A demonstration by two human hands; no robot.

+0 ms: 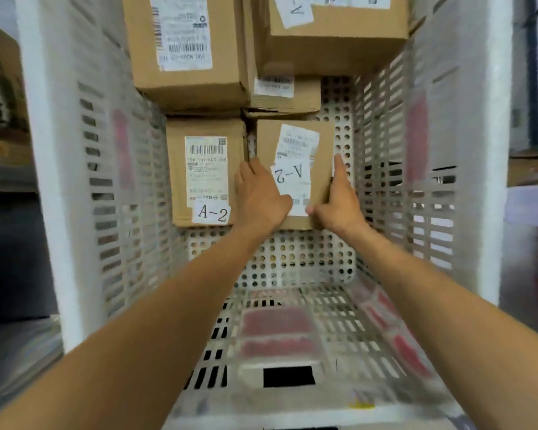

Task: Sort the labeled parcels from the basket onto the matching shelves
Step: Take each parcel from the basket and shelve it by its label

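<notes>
**A-2 parcel gripped from both sides**

Head view: the left hand and right hand clasp opposite edges of the A-2 parcel. It sits deep inside the white basket, just beside a second A-2 parcel.

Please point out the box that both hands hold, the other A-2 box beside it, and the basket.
held box (294, 178): head view, on its A-2 label.
other A-2 box (206, 172): head view, on its shipping label.
basket (292, 262): head view, on its bare perforated floor.

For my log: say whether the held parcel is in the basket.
In: basket walls surround the parcel; left hand and right hand grip it.
</notes>
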